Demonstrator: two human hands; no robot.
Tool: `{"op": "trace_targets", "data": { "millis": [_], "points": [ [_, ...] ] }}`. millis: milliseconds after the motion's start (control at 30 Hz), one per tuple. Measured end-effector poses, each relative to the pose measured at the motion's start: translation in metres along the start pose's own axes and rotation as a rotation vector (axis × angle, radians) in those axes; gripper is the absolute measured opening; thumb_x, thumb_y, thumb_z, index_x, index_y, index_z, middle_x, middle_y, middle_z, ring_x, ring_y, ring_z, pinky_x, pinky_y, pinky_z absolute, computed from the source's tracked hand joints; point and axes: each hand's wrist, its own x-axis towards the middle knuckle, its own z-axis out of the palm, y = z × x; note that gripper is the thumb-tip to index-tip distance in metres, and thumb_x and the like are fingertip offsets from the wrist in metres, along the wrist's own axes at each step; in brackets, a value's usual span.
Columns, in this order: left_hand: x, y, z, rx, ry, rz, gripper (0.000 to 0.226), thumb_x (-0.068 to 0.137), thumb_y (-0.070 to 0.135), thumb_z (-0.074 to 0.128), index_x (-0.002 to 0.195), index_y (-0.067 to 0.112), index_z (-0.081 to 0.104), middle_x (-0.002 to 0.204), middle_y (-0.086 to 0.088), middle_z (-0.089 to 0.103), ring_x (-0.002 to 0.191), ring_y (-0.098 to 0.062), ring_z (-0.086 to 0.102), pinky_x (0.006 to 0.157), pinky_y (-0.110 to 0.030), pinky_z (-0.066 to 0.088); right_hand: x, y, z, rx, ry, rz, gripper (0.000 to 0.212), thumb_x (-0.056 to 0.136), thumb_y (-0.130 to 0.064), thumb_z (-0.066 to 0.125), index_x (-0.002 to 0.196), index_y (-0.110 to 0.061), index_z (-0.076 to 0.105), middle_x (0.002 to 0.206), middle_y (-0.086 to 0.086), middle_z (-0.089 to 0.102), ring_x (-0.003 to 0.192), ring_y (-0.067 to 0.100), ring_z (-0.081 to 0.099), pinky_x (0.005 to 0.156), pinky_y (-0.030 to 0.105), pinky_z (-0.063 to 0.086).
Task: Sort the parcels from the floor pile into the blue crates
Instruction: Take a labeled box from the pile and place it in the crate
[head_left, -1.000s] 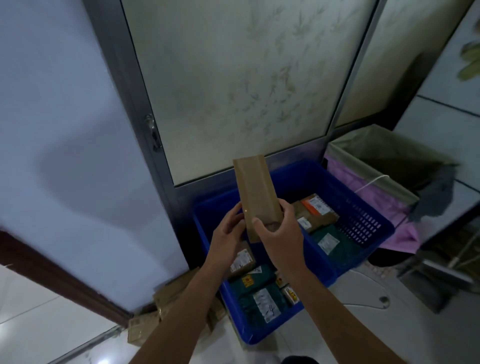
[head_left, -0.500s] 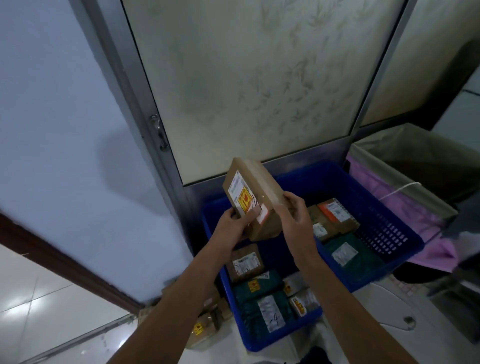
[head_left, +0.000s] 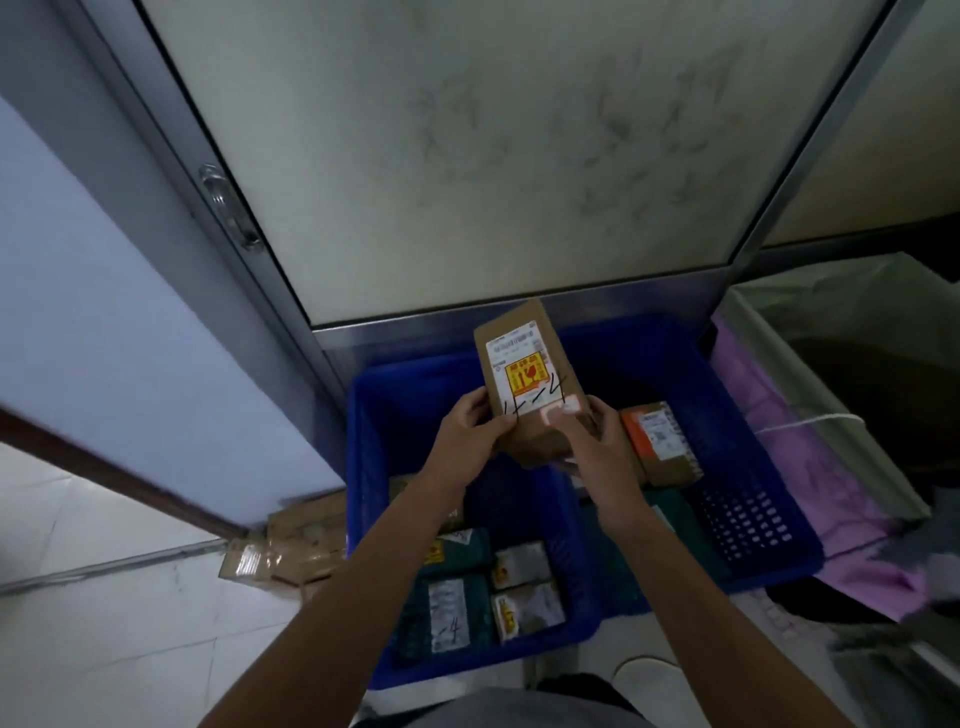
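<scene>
Both hands gripped one brown cardboard parcel above the blue crates: the left hand clasped its lower left edge, and the right hand closed on its lower right corner, thumb lying across the foot of the shipping label. The parcel stood tilted with that label turned up toward the camera, a yellow handling sticker at its middle and a handwritten mark, seemingly "4-4", beneath it. It hung over the far end of the left crate, near the divide from the right crate. The left crate already held green mailers and small pale packets; the right one held an orange-labelled box, touching the right hand's knuckles in the view. More cardboard boxes lay on the floor just beside the left crate, against the wall. The step in hand looked like reading the label to decide the destination, with sorting partway done. The next move would probably call for matching the mark to a crate, then lowering the parcel into a bare patch and letting go; which crate suited it could not be told. A green mailer in the left crate seemed to bear a similar "4".
</scene>
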Motion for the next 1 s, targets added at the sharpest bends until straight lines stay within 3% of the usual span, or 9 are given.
{"op": "trace_targets", "data": {
  "millis": [100, 233, 333, 433, 633, 733, 800, 1000],
  "points": [
    [0.004, -0.001, 0.008, -0.006, 0.05, -0.06, 0.053, 0.096, 0.021, 0.068, 0.145, 0.022, 0.049, 0.138, -0.005, 0.06, 0.122, -0.021, 0.06, 0.091, -0.037, 0.057, 0.021, -0.002, -0.014, 0.061, -0.042, 0.156, 0.061, 0.085, -0.04, 0.078, 0.138, -0.03, 0.049, 0.129, 0.005, 0.062, 0.112, 0.023, 0.065, 0.081, 0.035, 0.062],
    [0.009, -0.011, 0.002, -0.078, 0.131, -0.184, 0.063, 0.09, 0.048, 0.069, 0.144, 0.024, 0.048, 0.133, 0.0, 0.064, 0.112, -0.018, 0.067, 0.088, -0.036, 0.057, 0.042, 0.004, -0.017, 0.082, -0.158, 0.259, 0.049, 0.089, -0.043, 0.071, 0.133, -0.029, 0.055, 0.127, 0.008, 0.065, 0.113, 0.025, 0.065, 0.077, 0.036, 0.061],
    [0.014, -0.022, -0.01, -0.119, 0.14, -0.234, 0.063, 0.083, 0.064, 0.068, 0.132, 0.027, 0.062, 0.127, 0.001, 0.07, 0.108, -0.018, 0.071, 0.094, -0.041, 0.055, 0.052, 0.009, -0.012, 0.059, -0.244, 0.287, 0.05, 0.088, -0.045, 0.069, 0.134, -0.031, 0.056, 0.129, 0.006, 0.064, 0.116, 0.026, 0.064, 0.076, 0.035, 0.061],
    [0.018, -0.028, -0.023, -0.171, 0.194, -0.245, 0.044, 0.093, 0.059, 0.059, 0.126, 0.031, 0.064, 0.117, 0.001, 0.075, 0.104, -0.02, 0.073, 0.095, -0.044, 0.054, 0.059, 0.013, -0.004, 0.022, -0.283, 0.301, 0.048, 0.089, -0.043, 0.068, 0.134, -0.03, 0.056, 0.127, 0.007, 0.064, 0.115, 0.027, 0.064, 0.078, 0.036, 0.061],
    [0.032, -0.034, -0.058, -0.226, 0.3, -0.286, 0.062, 0.088, 0.063, 0.064, 0.138, 0.028, 0.05, 0.12, -0.004, 0.07, 0.101, -0.021, 0.073, 0.08, -0.038, 0.059, 0.066, 0.022, 0.016, 0.017, -0.238, 0.307, 0.048, 0.082, -0.045, 0.07, 0.126, -0.028, 0.061, 0.123, 0.01, 0.067, 0.111, 0.027, 0.066, 0.079, 0.038, 0.061],
    [0.039, -0.046, -0.076, -0.174, 0.274, -0.316, 0.078, 0.087, 0.062, 0.066, 0.15, 0.024, 0.038, 0.127, -0.004, 0.064, 0.109, -0.02, 0.069, 0.093, -0.043, 0.057, 0.071, 0.027, 0.028, 0.049, -0.165, 0.307, 0.035, 0.091, -0.035, 0.07, 0.123, -0.029, 0.057, 0.121, 0.007, 0.066, 0.111, 0.023, 0.066, 0.08, 0.038, 0.062],
    [0.041, -0.058, -0.086, -0.127, 0.224, -0.323, 0.078, 0.086, 0.064, 0.065, 0.15, 0.027, 0.039, 0.13, -0.002, 0.062, 0.115, -0.019, 0.066, 0.1, -0.046, 0.053, 0.074, 0.033, 0.038, 0.046, -0.118, 0.311, 0.039, 0.091, -0.032, 0.071, 0.125, -0.028, 0.054, 0.121, 0.006, 0.064, 0.111, 0.022, 0.064, 0.083, 0.039, 0.062],
    [0.047, -0.093, -0.097, -0.139, 0.139, -0.374, 0.074, 0.085, 0.062, 0.068, 0.147, 0.029, 0.045, 0.127, 0.0, 0.068, 0.109, -0.02, 0.07, 0.1, -0.046, 0.054, 0.07, 0.069, 0.059, -0.014, -0.061, 0.397, 0.054, 0.09, -0.036, 0.072, 0.137, -0.024, 0.049, 0.126, 0.008, 0.061, 0.111, 0.021, 0.063, 0.086, 0.039, 0.062]
  ]
}}
